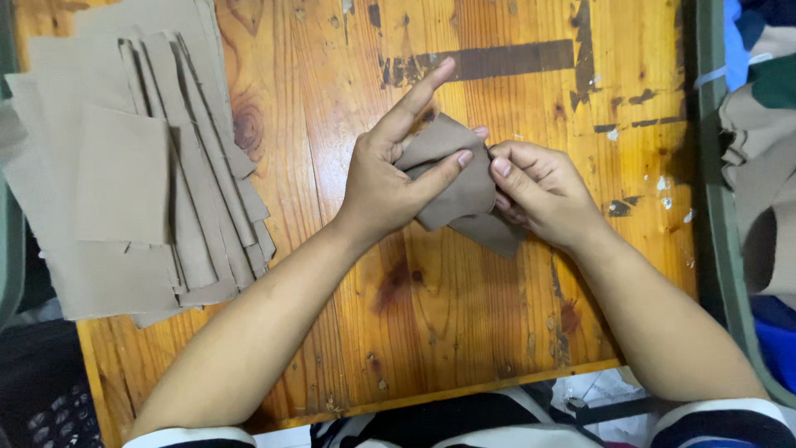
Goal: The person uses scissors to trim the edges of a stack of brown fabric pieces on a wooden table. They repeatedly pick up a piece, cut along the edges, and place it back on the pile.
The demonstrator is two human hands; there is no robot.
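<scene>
Slippage looks like the main risk: the small tan fabric piece [452, 178] sits folded above the middle of the wooden surface [514, 332], left hand [383, 181] and right hand [539, 192] both with fingers clamped on its edges, so a loosened pinch could undo the fold. A large stack of tan cut pieces [124, 174] lies well apart at the left and a bin of mixed cloth [759, 149] stands at the right; nothing blocks the hands.

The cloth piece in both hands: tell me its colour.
Plain taupe-brown cloth piece, no pattern; the head view shows it.
</scene>
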